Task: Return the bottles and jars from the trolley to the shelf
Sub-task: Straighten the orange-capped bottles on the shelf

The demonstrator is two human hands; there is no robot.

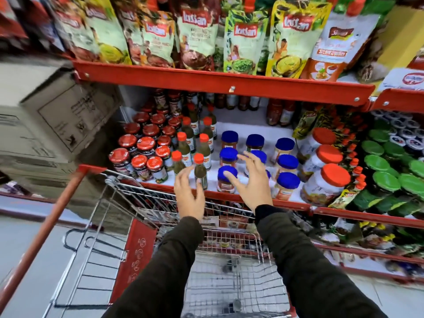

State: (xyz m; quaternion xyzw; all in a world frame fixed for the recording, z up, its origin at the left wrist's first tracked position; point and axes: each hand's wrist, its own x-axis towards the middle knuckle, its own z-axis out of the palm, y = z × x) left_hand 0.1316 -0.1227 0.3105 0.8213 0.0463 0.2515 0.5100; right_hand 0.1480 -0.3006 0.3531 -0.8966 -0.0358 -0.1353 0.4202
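Observation:
Both my hands hover in front of the red shelf [291, 204], over the wire trolley [146, 196]. My left hand [189, 191] is open, fingers spread, right beside a small green-sauce bottle with an orange cap [200, 171] at the shelf's front edge; whether it touches the bottle I cannot tell. My right hand [251, 180] is open too, fingers splayed over the blue-lidded jars [227, 180]. Red-lidded jars [140, 161] stand to the left. The trolley basket looks bare where it shows.
Large white jars with orange lids [325, 180] and green-lidded packs [387, 180] fill the shelf to the right. Sauce pouches [243, 42] stand on the shelf above. Cardboard boxes [46, 125] are stacked at the left. The trolley's red handle [46, 228] runs along the left.

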